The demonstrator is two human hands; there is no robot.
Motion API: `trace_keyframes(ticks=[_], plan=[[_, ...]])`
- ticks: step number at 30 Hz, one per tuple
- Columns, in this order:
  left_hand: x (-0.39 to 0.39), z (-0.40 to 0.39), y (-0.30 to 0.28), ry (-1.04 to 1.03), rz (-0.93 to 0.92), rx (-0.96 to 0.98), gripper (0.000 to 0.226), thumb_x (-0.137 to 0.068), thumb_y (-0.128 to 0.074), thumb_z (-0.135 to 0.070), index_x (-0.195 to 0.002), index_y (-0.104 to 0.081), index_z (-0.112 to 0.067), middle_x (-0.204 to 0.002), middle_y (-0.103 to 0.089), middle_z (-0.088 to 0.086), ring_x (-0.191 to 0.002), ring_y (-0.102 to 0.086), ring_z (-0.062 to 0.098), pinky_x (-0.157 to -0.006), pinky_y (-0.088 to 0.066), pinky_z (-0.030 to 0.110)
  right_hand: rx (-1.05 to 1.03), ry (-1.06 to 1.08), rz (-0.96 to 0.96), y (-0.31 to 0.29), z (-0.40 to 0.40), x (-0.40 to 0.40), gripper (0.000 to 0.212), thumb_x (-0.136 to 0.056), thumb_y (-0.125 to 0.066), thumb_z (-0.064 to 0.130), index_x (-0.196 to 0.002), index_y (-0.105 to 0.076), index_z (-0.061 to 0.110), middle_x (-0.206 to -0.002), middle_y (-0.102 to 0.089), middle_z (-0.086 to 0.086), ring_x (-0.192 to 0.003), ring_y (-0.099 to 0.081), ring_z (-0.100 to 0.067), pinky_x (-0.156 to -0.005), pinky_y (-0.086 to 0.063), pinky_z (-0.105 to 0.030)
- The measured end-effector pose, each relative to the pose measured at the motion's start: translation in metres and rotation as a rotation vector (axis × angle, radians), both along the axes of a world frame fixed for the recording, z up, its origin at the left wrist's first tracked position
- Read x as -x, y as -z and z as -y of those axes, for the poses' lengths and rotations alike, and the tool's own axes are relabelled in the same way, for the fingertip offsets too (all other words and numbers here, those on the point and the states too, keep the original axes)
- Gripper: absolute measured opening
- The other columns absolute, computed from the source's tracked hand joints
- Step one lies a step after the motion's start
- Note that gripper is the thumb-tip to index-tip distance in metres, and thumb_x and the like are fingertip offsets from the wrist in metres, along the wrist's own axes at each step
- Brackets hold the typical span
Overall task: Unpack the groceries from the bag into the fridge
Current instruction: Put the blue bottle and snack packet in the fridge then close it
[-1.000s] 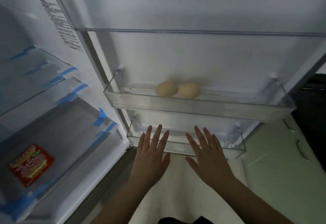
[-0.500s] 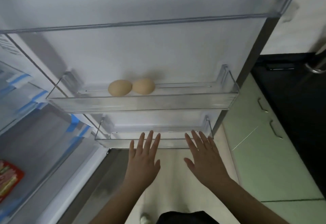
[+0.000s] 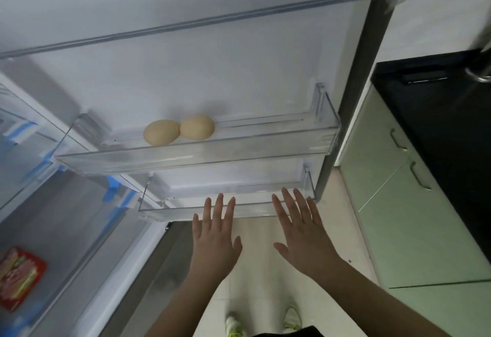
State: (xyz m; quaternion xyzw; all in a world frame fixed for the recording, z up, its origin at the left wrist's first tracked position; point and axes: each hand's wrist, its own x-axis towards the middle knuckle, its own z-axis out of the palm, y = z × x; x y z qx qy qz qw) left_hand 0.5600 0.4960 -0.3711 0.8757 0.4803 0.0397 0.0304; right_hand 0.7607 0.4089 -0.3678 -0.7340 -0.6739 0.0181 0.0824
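Fridge door, two eggs touching on middle rack, both hands empty, fingers spread wide

door shelf: two eggs touching | fridge shelf: red packet

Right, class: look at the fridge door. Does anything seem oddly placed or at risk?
Two eggs lie loose on their sides, touching, in the door shelf, with no carton or holder. They could roll when the door swings.
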Motion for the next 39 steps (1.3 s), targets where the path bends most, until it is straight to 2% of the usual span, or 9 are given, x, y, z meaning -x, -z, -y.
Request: trace_keyframes(ticks=[4, 10, 16, 18, 20, 23, 32, 36, 39], plan=[[0.005, -0.002, -0.005, 0.010, 0.001, 0.066, 0.093, -0.086, -0.057, -0.041, -0.152, 0.009, -0.034, -0.159, 0.014, -0.006, -0.147, 0.016, 0.022, -0.118, -0.005, 0.051, 0.016, 0.008, -0.007, -0.002, 0.001, 0.003, 0.118, -0.069, -0.071, 0.060, -0.152, 0.002, 0.019, -0.159, -0.013, -0.015, -0.145, -0.014, -0.039, -0.112, -0.024, -0.058], [0.017, 0.003, 0.003, 0.024, -0.035, 0.056, 0.103, -0.082, -0.059, -0.043, -0.152, 0.015, -0.029, -0.160, 0.021, -0.001, -0.147, 0.019, 0.027, -0.115, -0.009, 0.053, 0.047, 0.003, -0.009, -0.004, 0.016, 0.014, 0.112, -0.073, -0.066, 0.062, -0.151, 0.004, 0.022, -0.160, -0.006, -0.012, -0.145, -0.010, -0.036, -0.114, -0.019, -0.056], [0.039, 0.012, 0.007, 0.068, -0.032, 0.061, 0.108, -0.081, -0.058, -0.041, -0.149, 0.025, -0.029, -0.158, 0.029, -0.001, -0.145, 0.025, 0.028, -0.115, -0.012, 0.055, 0.083, -0.004, -0.001, -0.011, 0.038, 0.042, 0.107, -0.083, -0.058, 0.058, -0.145, 0.023, 0.026, -0.156, 0.018, -0.007, -0.145, 0.010, -0.033, -0.115, 0.006, -0.048], [0.049, 0.018, 0.004, 0.071, -0.021, 0.063, 0.106, -0.085, -0.055, -0.040, -0.145, 0.031, -0.032, -0.157, 0.032, -0.002, -0.144, 0.029, 0.025, -0.116, -0.011, 0.053, 0.070, 0.024, 0.016, -0.011, 0.049, 0.057, 0.111, -0.080, -0.064, 0.056, -0.148, 0.018, 0.024, -0.158, 0.011, -0.009, -0.146, 0.001, -0.035, -0.117, 0.003, -0.049], [0.060, 0.026, -0.001, 0.072, -0.008, 0.081, 0.100, -0.088, -0.052, -0.039, -0.145, 0.030, -0.033, -0.157, 0.029, -0.004, -0.144, 0.029, 0.022, -0.116, -0.016, 0.049, 0.062, 0.067, 0.031, -0.009, 0.060, 0.075, 0.114, -0.072, -0.074, 0.051, -0.153, 0.000, 0.018, -0.160, -0.005, -0.013, -0.146, -0.013, -0.036, -0.116, -0.003, -0.049], [0.078, 0.039, -0.006, 0.067, 0.029, 0.095, 0.091, -0.091, -0.049, -0.037, -0.150, 0.019, -0.030, -0.161, 0.020, -0.003, -0.145, 0.025, 0.020, -0.115, -0.022, 0.044, 0.038, 0.106, 0.067, -0.007, 0.076, 0.104, 0.111, -0.069, -0.078, 0.046, -0.153, -0.014, 0.012, -0.160, -0.012, -0.016, -0.145, -0.016, -0.037, -0.115, -0.007, -0.049], [0.121, 0.091, -0.014, 0.129, 0.105, 0.185, 0.078, -0.094, -0.048, -0.042, -0.154, 0.000, -0.028, -0.163, 0.008, -0.002, -0.149, 0.010, 0.016, -0.117, -0.016, 0.043, -0.012, 0.094, 0.043, -0.008, 0.115, 0.166, 0.098, -0.081, -0.067, 0.047, -0.153, -0.010, 0.012, -0.160, -0.006, -0.018, -0.147, -0.006, -0.034, -0.117, -0.009, -0.046], [0.143, 0.116, -0.008, 0.149, 0.097, 0.184, 0.072, -0.094, -0.046, -0.046, -0.153, -0.010, -0.030, -0.163, -0.009, -0.002, -0.149, -0.005, 0.018, -0.117, -0.017, 0.039, 0.000, -0.030, -0.100, -0.013, 0.134, 0.171, 0.085, -0.093, -0.048, 0.050, -0.153, 0.006, 0.023, -0.161, 0.007, -0.005, -0.147, 0.006, -0.022, -0.115, 0.005, -0.036], [0.152, 0.128, -0.015, 0.177, 0.141, 0.137, 0.065, -0.093, -0.048, -0.045, -0.151, -0.021, -0.030, -0.158, -0.025, -0.004, -0.145, -0.022, 0.016, -0.114, -0.022, 0.036, -0.050, -0.146, -0.186, -0.020, 0.149, 0.174, 0.072, -0.096, -0.046, 0.045, -0.153, -0.009, 0.024, -0.161, -0.013, -0.001, -0.148, -0.006, -0.017, -0.118, -0.005, -0.035]])
